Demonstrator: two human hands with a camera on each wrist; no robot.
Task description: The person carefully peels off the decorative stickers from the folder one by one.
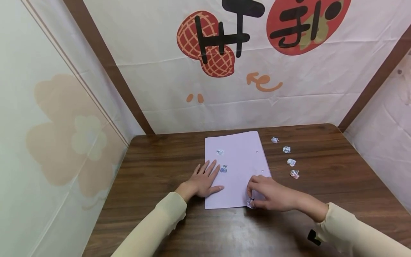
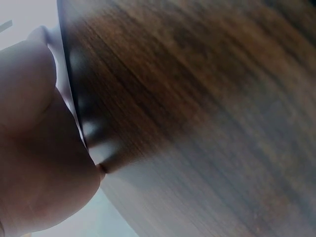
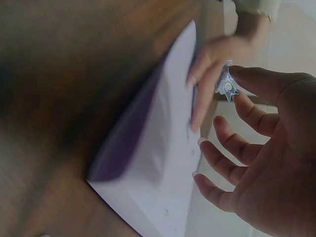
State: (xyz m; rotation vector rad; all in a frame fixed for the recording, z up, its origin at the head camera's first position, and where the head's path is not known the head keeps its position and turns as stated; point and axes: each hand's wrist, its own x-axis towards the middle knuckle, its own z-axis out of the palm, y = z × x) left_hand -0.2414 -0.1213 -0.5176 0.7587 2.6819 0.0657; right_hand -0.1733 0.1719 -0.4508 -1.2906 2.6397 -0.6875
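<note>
A pale lilac folder (image 1: 237, 192) lies on the table, with two small stickers (image 1: 220, 152) on its upper left part. My left hand (image 1: 203, 182) rests flat on the folder's left side, fingers spread, fingertips beside the lower sticker (image 1: 223, 169). Over the folder's lower right corner, my right hand (image 1: 273, 192) pinches another small sticker (image 1: 250, 203) between thumb and index finger. The right wrist view shows that silvery-blue sticker (image 3: 226, 85) at the fingertips, the other fingers loosely bent. There, one edge of the folder (image 3: 168, 148) appears raised, showing a darker purple side.
Several loose stickers (image 1: 291, 162) lie in a curved line on the wooden table (image 1: 321, 153), right of the folder. A printed white cloth (image 1: 154, 82) hangs behind the table and along its sides. A small black piece (image 1: 313, 237) is by the right sleeve.
</note>
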